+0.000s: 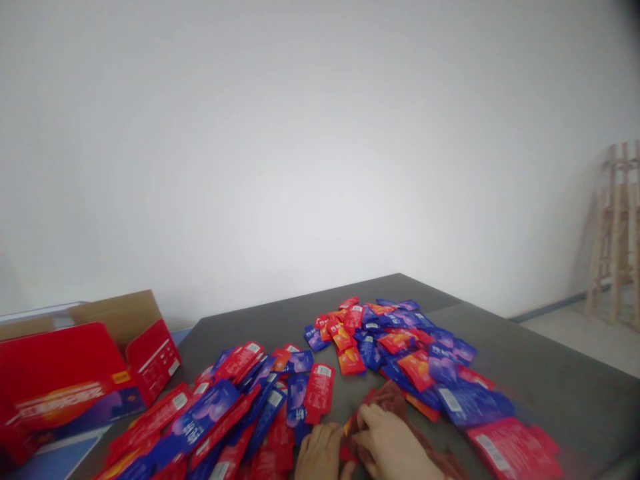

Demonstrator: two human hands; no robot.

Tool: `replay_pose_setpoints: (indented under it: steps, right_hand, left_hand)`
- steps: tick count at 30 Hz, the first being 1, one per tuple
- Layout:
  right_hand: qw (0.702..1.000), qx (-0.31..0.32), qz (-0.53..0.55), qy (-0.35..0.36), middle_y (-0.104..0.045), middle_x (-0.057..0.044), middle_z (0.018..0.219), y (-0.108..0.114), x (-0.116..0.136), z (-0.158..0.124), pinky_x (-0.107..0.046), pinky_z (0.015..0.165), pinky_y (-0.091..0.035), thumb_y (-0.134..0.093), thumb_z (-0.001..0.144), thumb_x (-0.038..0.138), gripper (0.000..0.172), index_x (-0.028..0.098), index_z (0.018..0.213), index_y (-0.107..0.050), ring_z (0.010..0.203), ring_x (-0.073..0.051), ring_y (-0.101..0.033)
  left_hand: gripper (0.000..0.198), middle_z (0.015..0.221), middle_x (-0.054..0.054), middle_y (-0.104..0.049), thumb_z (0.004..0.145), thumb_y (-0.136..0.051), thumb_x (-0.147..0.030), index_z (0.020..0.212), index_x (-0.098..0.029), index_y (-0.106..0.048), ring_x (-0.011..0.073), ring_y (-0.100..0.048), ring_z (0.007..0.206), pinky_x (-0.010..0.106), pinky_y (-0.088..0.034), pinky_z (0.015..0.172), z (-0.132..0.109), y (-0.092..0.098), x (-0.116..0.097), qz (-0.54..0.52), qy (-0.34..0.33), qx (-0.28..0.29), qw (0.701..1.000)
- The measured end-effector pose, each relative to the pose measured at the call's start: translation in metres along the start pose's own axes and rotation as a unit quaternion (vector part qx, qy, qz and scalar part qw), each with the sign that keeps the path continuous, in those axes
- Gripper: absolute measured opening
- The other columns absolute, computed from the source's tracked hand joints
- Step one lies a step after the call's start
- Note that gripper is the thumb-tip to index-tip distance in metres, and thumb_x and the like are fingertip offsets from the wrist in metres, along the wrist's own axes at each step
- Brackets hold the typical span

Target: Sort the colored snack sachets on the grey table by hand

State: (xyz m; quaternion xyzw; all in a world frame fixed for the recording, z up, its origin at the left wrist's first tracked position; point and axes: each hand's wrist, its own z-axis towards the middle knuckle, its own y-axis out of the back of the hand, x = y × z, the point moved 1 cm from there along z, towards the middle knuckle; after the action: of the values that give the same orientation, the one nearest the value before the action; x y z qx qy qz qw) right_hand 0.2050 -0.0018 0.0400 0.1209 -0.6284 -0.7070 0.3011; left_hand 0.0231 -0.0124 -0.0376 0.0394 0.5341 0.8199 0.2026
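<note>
At the bottom centre, my left hand rests low with bent fingers beside a partly hidden red and orange packet. My right hand is right next to it, fingers curled at the same packet and against a crumpled brown cloth. What the fingertips pinch is mostly hidden. Behind my right hand spreads a loose pile of red and blue packets. Another heap of long red and blue packets lies to the left of my left hand.
An open red box with raised cardboard flaps stands at the left. All the packets lie on a dark grey table. Behind it is a pale wall. Wooden stools stand at the far right.
</note>
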Motion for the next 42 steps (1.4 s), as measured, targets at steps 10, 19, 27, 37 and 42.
replay_pose_setpoints:
  steps: [10,19,27,37,42]
  right_hand:
    - [1.0,-0.004,-0.023,-0.004,-0.065,-0.001,0.098,0.002,-0.008,-0.003,-0.03,0.069,-0.038,-0.067,0.08,0.019,0.008,0.025,0.077,-0.071,0.089,-0.019,-0.059]
    - [1.0,-0.018,-0.013,-0.01,-0.065,0.0,0.096,-0.003,-0.028,-0.011,-0.03,0.073,-0.039,-0.064,0.079,0.015,0.015,0.028,0.079,-0.073,0.088,-0.019,-0.059]
    - [0.998,-0.004,-0.005,-0.061,-0.066,-0.005,0.1,0.007,-0.008,0.005,-0.03,0.076,-0.041,-0.054,0.085,0.015,0.021,0.022,0.084,-0.074,0.094,-0.021,-0.06]
    - [0.993,-0.005,0.011,-0.12,-0.066,-0.006,0.102,0.018,-0.036,-0.017,-0.027,0.077,-0.041,-0.049,0.084,0.009,0.03,0.023,0.089,-0.074,0.089,-0.018,-0.062]
    - [0.992,-0.029,-0.01,-0.123,-0.066,-0.006,0.099,0.012,-0.024,-0.006,-0.027,0.073,-0.041,-0.051,0.086,0.01,0.026,0.022,0.087,-0.074,0.087,-0.018,-0.063]
  left_hand:
    - [0.065,0.148,0.003,-0.049,0.078,-0.063,-0.016,0.137,-0.04,-0.053,0.0322,-0.041,0.138,0.051,-0.04,0.107,0.02,0.017,-0.005,-0.049,0.042,0.198,0.978]
    - [0.057,0.154,0.006,-0.04,0.085,-0.06,-0.022,0.139,-0.039,-0.051,0.0347,-0.031,0.143,0.053,-0.035,0.11,0.022,0.032,-0.006,-0.069,0.036,0.243,0.967]
    - [0.067,0.155,0.005,-0.038,0.078,-0.057,-0.012,0.14,-0.038,-0.051,0.034,-0.031,0.143,0.053,-0.035,0.11,0.025,0.032,-0.005,-0.056,0.033,0.251,0.966]
    - [0.066,0.15,0.005,-0.047,0.073,-0.057,-0.008,0.134,-0.035,-0.058,0.0306,-0.039,0.139,0.049,-0.036,0.11,0.018,0.031,-0.012,-0.033,0.034,0.196,0.979]
    - [0.069,0.148,0.005,-0.049,0.072,-0.062,-0.01,0.135,-0.037,-0.056,0.0323,-0.042,0.137,0.051,-0.04,0.108,0.012,0.008,0.0,-0.039,0.006,0.16,0.986]
